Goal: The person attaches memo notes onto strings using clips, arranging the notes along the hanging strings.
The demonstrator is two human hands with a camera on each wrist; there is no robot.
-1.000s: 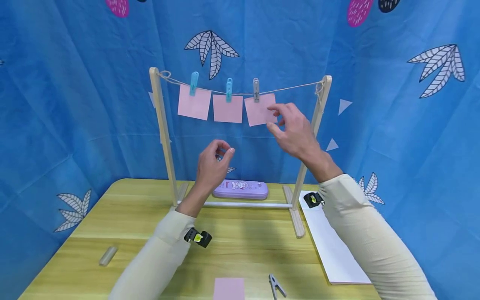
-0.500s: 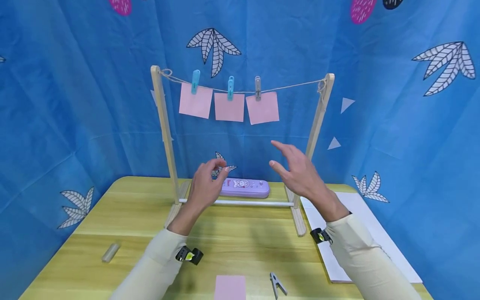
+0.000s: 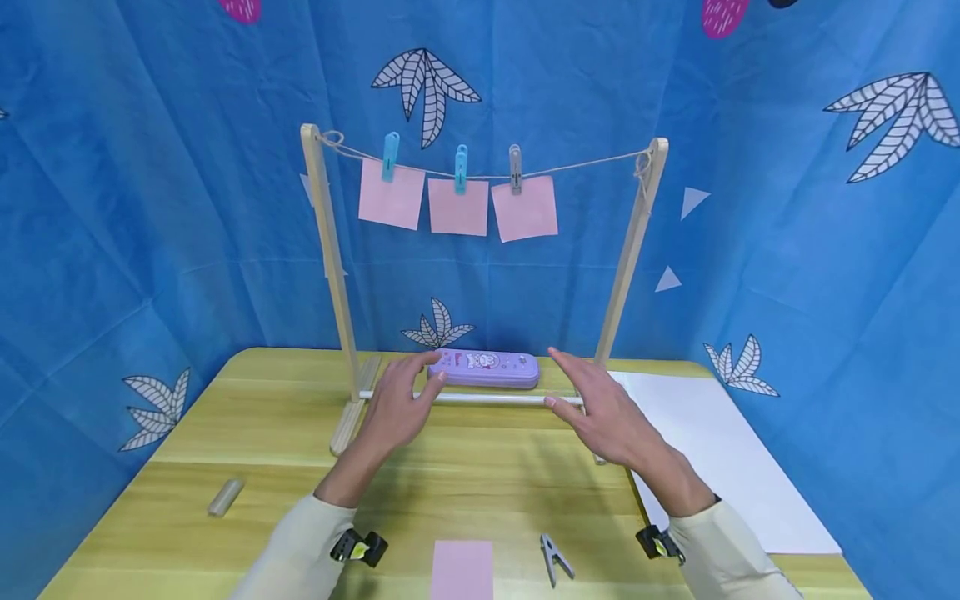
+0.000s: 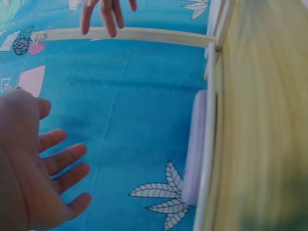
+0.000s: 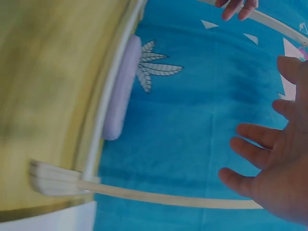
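Three pink paper squares hang from a string point(image 3: 585, 166) on a wooden frame point(image 3: 330, 250). Two blue clothespins point(image 3: 461, 169) and a grey clothespin point(image 3: 515, 170) clip them there; the grey one holds the right paper point(image 3: 525, 212). My left hand point(image 3: 397, 404), fingers relaxed, is in front of the frame's lower left and holds nothing. Likewise bare, my right hand point(image 3: 606, 410) spreads its fingers by the lower right post. Both wrist views show loosely extended fingers. Another pink paper square point(image 3: 462, 571) lies at the table's front, with a grey clothespin point(image 3: 556, 560) to its right.
Behind the frame's white crossbar point(image 3: 487, 398) lies a purple pencil case point(image 3: 487, 369). A white sheet stack point(image 3: 727, 458) covers the table's right side. On the left is a small greyish cylinder point(image 3: 226, 497). A blue patterned curtain point(image 3: 225, 208) hangs behind.
My right hand has come down from beside the right hanging paper to the crossbar's height. The left hand has also lowered, drawing back slightly left. The hanging papers stay clipped.
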